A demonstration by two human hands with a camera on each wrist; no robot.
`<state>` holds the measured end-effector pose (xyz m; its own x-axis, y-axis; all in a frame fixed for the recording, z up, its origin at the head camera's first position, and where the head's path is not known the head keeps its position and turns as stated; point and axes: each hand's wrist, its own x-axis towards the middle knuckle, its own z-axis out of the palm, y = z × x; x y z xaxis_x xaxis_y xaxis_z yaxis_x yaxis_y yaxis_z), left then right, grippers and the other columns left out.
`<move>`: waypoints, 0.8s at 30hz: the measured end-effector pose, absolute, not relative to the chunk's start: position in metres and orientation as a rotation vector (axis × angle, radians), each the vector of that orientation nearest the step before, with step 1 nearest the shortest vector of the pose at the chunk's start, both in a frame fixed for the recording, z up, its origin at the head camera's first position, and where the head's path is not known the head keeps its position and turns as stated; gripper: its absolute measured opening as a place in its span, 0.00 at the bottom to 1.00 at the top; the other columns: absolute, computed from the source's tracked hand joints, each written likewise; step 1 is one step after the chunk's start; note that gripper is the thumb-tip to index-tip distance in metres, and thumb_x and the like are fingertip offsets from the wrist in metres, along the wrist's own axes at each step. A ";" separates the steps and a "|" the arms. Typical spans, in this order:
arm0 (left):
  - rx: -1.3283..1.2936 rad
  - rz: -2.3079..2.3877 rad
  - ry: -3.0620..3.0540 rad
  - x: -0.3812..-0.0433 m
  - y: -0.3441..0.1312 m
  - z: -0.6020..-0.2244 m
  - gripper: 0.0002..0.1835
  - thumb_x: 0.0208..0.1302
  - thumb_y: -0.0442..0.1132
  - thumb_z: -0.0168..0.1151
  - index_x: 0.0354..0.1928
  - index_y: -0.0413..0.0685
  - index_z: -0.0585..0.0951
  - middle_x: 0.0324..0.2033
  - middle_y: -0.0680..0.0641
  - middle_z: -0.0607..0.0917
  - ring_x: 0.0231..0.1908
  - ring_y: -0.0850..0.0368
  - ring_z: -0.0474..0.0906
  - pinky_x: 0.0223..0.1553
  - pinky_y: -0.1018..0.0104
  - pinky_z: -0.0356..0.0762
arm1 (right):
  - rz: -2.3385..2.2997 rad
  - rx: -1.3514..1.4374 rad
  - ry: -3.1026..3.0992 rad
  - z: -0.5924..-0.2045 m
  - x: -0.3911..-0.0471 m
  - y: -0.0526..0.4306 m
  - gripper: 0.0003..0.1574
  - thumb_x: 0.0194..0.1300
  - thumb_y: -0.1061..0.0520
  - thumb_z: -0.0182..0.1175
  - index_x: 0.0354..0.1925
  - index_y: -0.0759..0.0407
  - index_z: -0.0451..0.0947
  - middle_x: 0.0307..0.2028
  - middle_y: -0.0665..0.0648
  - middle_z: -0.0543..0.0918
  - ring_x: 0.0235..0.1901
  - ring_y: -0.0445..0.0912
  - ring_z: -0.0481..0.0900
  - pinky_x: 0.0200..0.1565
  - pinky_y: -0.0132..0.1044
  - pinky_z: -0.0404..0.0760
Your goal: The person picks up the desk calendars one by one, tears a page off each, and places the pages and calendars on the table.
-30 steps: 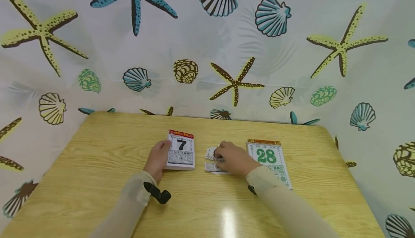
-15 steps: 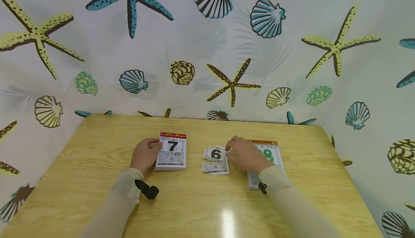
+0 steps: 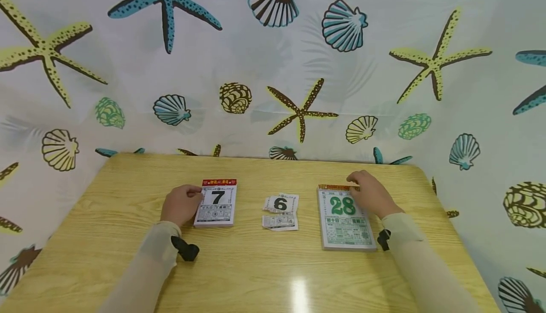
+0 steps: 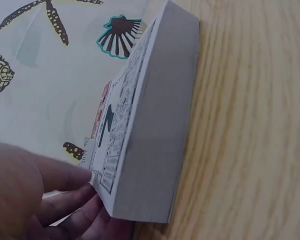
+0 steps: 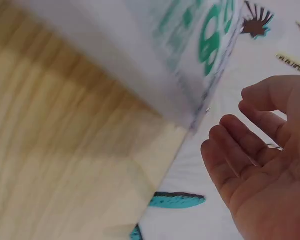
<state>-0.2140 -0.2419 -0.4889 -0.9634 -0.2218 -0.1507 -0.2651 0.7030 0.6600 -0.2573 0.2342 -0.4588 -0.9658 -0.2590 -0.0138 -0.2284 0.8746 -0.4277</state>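
A thick tear-off calendar point(image 3: 216, 204) with a black 7 and a red top strip lies on the left of the table. My left hand point(image 3: 182, 204) grips its left edge; in the left wrist view, the fingertips point(image 4: 91, 176) meet the pad's corner by the page face. On the right lies a larger calendar point(image 3: 345, 227) with a green 28 and an orange striped top. Over its upper right corner is my right hand point(image 3: 373, 193), fingers loosely bent and nothing in them, apart from the pad in the right wrist view. Between the calendars lies a torn page point(image 3: 280, 212) with a black 6, in two pieces.
The wooden table point(image 3: 273, 265) ends at the back against a white cloth point(image 3: 204, 61) printed with starfish and shells. The cloth also hangs along both sides. A bright light reflection shows at the table's front.
My right hand has left the torn page and moved right to the top of the 28 calendar, uncovering the 6. My left hand has shifted left together with the 7 calendar.
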 end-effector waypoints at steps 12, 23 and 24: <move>-0.456 1.198 2.741 -0.221 -0.241 -0.494 0.25 0.68 0.49 0.53 0.63 0.44 0.70 0.55 0.39 0.76 0.53 0.43 0.72 0.50 0.50 0.71 | -0.760 -0.300 2.820 -0.480 -0.270 0.262 0.30 0.72 0.58 0.49 0.68 0.67 0.59 0.61 0.67 0.69 0.61 0.60 0.67 0.61 0.56 0.65; -0.158 1.299 3.012 -0.207 -0.196 -0.471 0.25 0.68 0.42 0.53 0.66 0.47 0.66 0.58 0.39 0.72 0.57 0.40 0.66 0.55 0.42 0.66 | -0.793 -0.292 2.713 -0.478 -0.274 0.269 0.21 0.70 0.52 0.53 0.56 0.62 0.73 0.53 0.62 0.75 0.51 0.54 0.72 0.56 0.53 0.69; -0.078 1.332 2.999 -0.206 -0.190 -0.470 0.24 0.69 0.42 0.53 0.65 0.48 0.67 0.57 0.40 0.72 0.57 0.43 0.67 0.55 0.44 0.67 | -0.793 -0.293 2.700 -0.476 -0.274 0.268 0.21 0.70 0.51 0.53 0.55 0.61 0.73 0.52 0.60 0.76 0.49 0.52 0.72 0.54 0.51 0.70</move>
